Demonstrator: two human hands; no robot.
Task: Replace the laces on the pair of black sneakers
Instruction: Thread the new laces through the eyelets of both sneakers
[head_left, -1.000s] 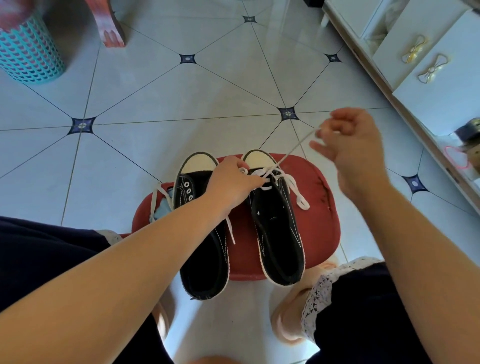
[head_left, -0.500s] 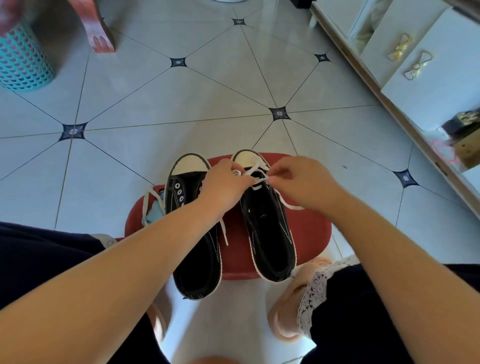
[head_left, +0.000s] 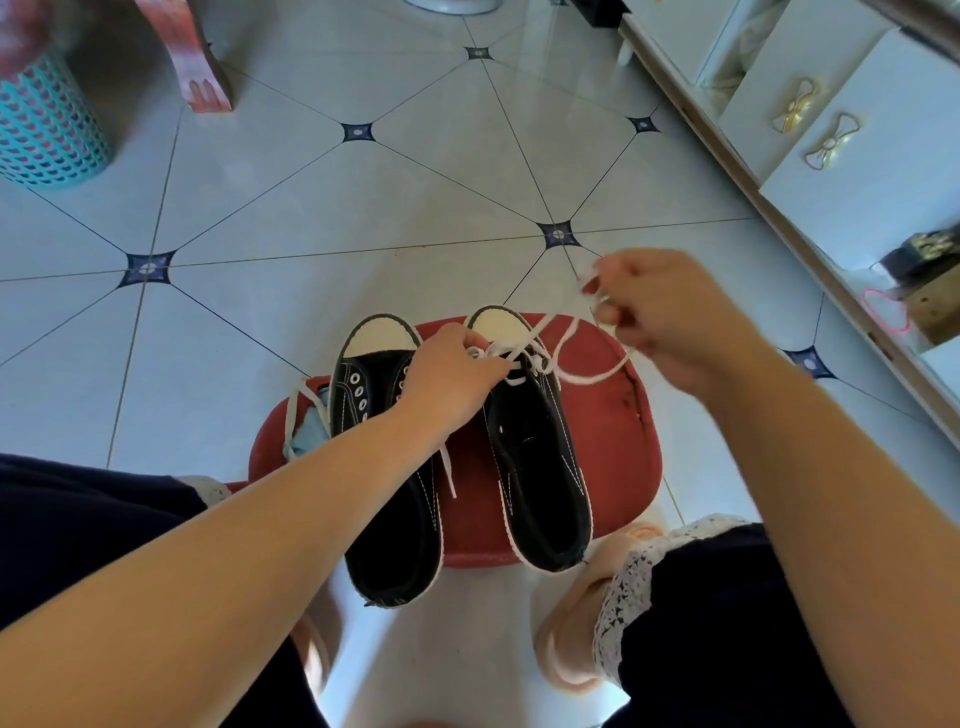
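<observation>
Shows a pair of black sneakers with white toe caps and soles, side by side on a round red stool (head_left: 613, 441), toes pointing away and heels reaching past the near rim. Centres on the right-side sneaker (head_left: 535, 467), partly laced, with a white lace (head_left: 592, 378) crossing through its front eyelets only. Places the left hand (head_left: 452, 374) on that laced front, fingers curled down over the crossing, probably to pin shoe and lace against slipping; hides the fingertips, so cannot tell pinch from press. Lifts the right hand (head_left: 660, 312) above and to the right of the toe cap, fingers curled and pinching the lace's free end, likely to draw slack through an eyelet. Leaves a loose loop of lace lying on the stool between that hand and the shoe, and one lace end hanging down between the two sneakers. Leaves the left-side sneaker (head_left: 384, 493) untouched just beside the first, metal eyelets bare, likely awaiting its turn. Sets another loose lace (head_left: 293, 415) and a pale blue item, too hidden to name, at the stool's left edge. Frames the stool between knees in dark clothing with white trim, a pink slipper (head_left: 566, 639) below. Spreads pale glossy floor tiles (head_left: 363, 208) with dark diamond insets all round. Puts a teal perforated basket (head_left: 47, 130) at far left, a red furniture leg (head_left: 202, 67) near it, and along the right a white cabinet (head_left: 883, 171) with gold bow-shaped handles (head_left: 831, 140).
</observation>
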